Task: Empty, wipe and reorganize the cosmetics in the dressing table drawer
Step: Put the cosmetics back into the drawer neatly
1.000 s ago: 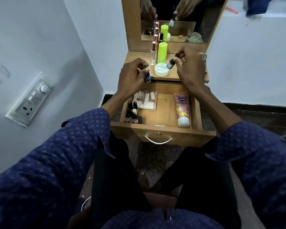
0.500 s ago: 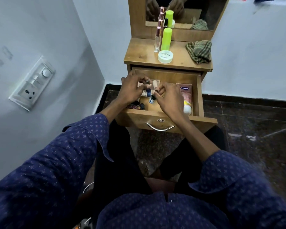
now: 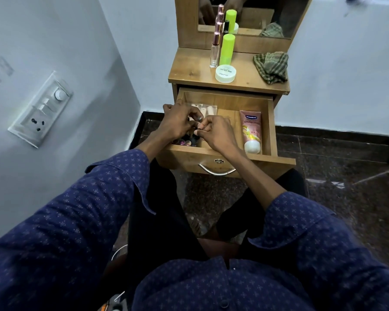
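The wooden drawer of the dressing table stands pulled open. Both my hands are down in its left half, close together. My left hand holds a small dark bottle whose grey cap shows between the hands. My right hand has its fingers curled, pinching another small bottle that is mostly hidden. Below them a row of small nail-polish bottles stands at the front left corner. A clear packet of pale pieces lies at the back, and a pink lotion tube lies on the right.
On the table top stand a clear bottle with a rose-gold cap, a lime-green cylinder and a white round jar; a checked cloth lies at the right. A mirror rises behind. A switch panel is on the left wall.
Both hands came down from the table top into the drawer's left half, each carrying a small bottle. The cloth on the table top is now uncovered.
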